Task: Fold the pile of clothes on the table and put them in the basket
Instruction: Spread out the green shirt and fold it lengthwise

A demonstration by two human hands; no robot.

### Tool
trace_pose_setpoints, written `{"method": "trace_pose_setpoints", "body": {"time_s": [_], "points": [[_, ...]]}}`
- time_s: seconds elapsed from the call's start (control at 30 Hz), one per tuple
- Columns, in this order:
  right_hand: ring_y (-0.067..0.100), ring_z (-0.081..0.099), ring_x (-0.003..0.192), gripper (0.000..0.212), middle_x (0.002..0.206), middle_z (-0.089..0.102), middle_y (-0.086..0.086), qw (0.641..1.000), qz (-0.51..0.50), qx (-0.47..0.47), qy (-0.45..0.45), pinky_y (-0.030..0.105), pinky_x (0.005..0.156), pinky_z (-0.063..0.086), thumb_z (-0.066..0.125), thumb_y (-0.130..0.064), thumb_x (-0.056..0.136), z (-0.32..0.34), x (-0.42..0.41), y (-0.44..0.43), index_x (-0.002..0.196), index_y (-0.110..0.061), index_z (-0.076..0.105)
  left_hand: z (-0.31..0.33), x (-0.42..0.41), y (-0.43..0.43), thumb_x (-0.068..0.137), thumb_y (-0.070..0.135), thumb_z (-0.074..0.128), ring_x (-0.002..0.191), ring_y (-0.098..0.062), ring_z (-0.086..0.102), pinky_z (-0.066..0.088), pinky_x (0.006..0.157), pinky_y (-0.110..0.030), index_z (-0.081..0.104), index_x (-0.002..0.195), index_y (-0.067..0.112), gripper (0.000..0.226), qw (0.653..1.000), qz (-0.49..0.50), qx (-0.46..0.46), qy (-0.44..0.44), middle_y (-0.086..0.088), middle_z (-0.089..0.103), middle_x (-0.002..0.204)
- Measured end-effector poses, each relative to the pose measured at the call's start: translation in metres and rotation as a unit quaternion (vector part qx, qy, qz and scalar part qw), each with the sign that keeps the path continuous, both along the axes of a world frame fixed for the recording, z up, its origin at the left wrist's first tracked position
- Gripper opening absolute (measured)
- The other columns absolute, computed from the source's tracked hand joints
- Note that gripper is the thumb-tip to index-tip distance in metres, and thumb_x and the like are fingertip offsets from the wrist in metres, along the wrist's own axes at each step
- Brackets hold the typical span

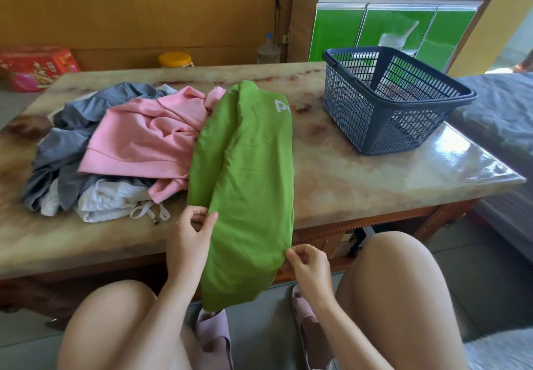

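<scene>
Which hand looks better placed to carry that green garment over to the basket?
Probably the right hand: it pinches the green garment on the side nearest the basket. The left hand pinches the opposite edge, beside the clothes pile.

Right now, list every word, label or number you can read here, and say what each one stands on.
"P": a white letter on the green garment; the letters after it are cut off at the fold.
Red box: it carries print, too blurred to read.
Nothing else is legible.
</scene>
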State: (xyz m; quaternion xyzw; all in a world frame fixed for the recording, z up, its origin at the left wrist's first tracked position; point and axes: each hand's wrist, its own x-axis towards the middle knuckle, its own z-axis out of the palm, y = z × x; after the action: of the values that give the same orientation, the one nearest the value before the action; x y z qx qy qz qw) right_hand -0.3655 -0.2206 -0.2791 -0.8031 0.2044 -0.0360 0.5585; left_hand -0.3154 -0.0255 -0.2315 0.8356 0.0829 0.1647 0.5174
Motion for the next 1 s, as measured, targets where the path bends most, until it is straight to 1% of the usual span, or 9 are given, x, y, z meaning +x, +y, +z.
{"method": "trace_pose_setpoints", "body": {"time_s": [0.13, 0.27, 0.37, 0.5, 0.57, 0.7, 0.8, 0.9, 1.0], "points": [[0.010, 0.064, 0.073, 0.007, 0.071, 0.068, -0.008, 0.997, 0.031, -0.070, 0.025, 0.037, 0.074, 0.053, 0.064, -0.025, 0.087, 0.004, 0.007, -0.009, 0.080, -0.022, 0.064, -0.002, 0.002, 0.003, 0.085, 0.020, 0.066, 0.073, -0.013, 0.061, 0.043, 0.064, -0.027, 0.057, 0.083, 0.020, 0.009, 1.000, 0.006, 0.006, 0.021, 0.011, 0.062, 0.075], [0.008, 0.063, 0.075, 0.012, 0.077, 0.068, -0.011, 0.995, 0.008, -0.098, -0.031, 0.033, 0.072, 0.052, 0.065, -0.034, 0.086, 0.027, 0.012, -0.022, 0.083, -0.022, 0.066, 0.000, 0.002, 0.003, 0.086, 0.026, 0.065, 0.080, -0.019, 0.059, 0.045, 0.071, -0.034, 0.059, 0.098, 0.018, 0.015, 0.993, 0.013, 0.112, 0.013, 0.005, 0.061, 0.088], [0.009, 0.063, 0.077, 0.012, 0.080, 0.068, -0.011, 0.991, 0.034, -0.118, -0.051, 0.034, 0.073, 0.052, 0.066, -0.035, 0.084, 0.047, 0.037, -0.030, 0.086, -0.023, 0.066, 0.008, 0.007, -0.003, 0.086, 0.030, 0.064, 0.083, -0.019, 0.059, 0.045, 0.073, -0.033, 0.061, 0.104, 0.017, 0.022, 0.991, 0.009, 0.130, -0.014, 0.006, 0.061, 0.092], [0.011, 0.061, 0.080, 0.037, 0.085, 0.064, -0.010, 0.985, 0.077, -0.154, 0.013, 0.033, 0.075, 0.052, 0.071, -0.053, 0.073, 0.055, 0.059, -0.028, 0.090, -0.022, 0.062, 0.012, 0.014, -0.009, 0.087, 0.032, 0.064, 0.090, -0.024, 0.062, 0.044, 0.074, -0.033, 0.061, 0.105, 0.014, 0.026, 0.991, 0.012, 0.136, -0.002, 0.000, 0.067, 0.096], [0.011, 0.058, 0.078, 0.035, 0.086, 0.060, -0.007, 0.985, 0.079, -0.151, 0.005, 0.029, 0.071, 0.049, 0.077, -0.045, 0.071, 0.049, 0.056, -0.023, 0.087, -0.019, 0.061, 0.011, 0.013, -0.008, 0.088, 0.032, 0.062, 0.088, -0.026, 0.062, 0.044, 0.071, -0.034, 0.061, 0.099, 0.014, 0.021, 0.991, 0.017, 0.135, 0.004, 0.002, 0.065, 0.087], [0.018, 0.061, 0.075, 0.025, 0.083, 0.061, 0.000, 0.995, 0.037, -0.079, -0.041, 0.032, 0.068, 0.053, 0.081, -0.019, 0.070, 0.038, 0.045, -0.014, 0.082, -0.015, 0.060, 0.007, 0.009, -0.010, 0.091, 0.030, 0.058, 0.077, -0.027, 0.060, 0.039, 0.063, -0.034, 0.055, 0.087, 0.016, 0.014, 0.994, 0.007, 0.112, 0.006, 0.004, 0.060, 0.075], [0.013, 0.065, 0.078, 0.043, 0.086, 0.064, -0.002, 0.998, 0.021, 0.051, -0.021, 0.024, 0.064, 0.055, 0.084, -0.020, 0.069, 0.037, 0.036, -0.011, 0.099, -0.015, 0.054, 0.006, 0.006, -0.010, 0.093, 0.028, 0.054, 0.078, -0.029, 0.059, 0.034, 0.062, -0.032, 0.050, 0.089, 0.015, 0.014, 0.995, 0.003, 0.098, -0.010, 0.000, 0.059, 0.077], [0.012, 0.069, 0.081, 0.059, 0.095, 0.069, 0.003, 0.983, 0.063, 0.172, 0.031, 0.024, 0.064, 0.057, 0.086, -0.023, 0.063, 0.030, 0.024, -0.004, 0.110, -0.009, 0.054, 0.007, 0.002, -0.012, 0.095, 0.027, 0.051, 0.080, -0.033, 0.060, 0.035, 0.061, -0.033, 0.051, 0.098, 0.010, 0.018, 0.994, 0.003, 0.101, -0.028, -0.007, 0.063, 0.084], [0.016, 0.071, 0.083, 0.036, 0.090, 0.074, 0.004, 0.977, 0.115, 0.168, 0.059, 0.029, 0.074, 0.058, 0.082, -0.018, 0.070, 0.024, 0.020, 0.000, 0.100, -0.005, 0.067, 0.008, 0.001, -0.012, 0.094, 0.026, 0.051, 0.084, -0.033, 0.062, 0.036, 0.062, -0.033, 0.052, 0.103, 0.008, 0.020, 0.996, -0.004, 0.086, -0.012, -0.004, 0.061, 0.082]]}}
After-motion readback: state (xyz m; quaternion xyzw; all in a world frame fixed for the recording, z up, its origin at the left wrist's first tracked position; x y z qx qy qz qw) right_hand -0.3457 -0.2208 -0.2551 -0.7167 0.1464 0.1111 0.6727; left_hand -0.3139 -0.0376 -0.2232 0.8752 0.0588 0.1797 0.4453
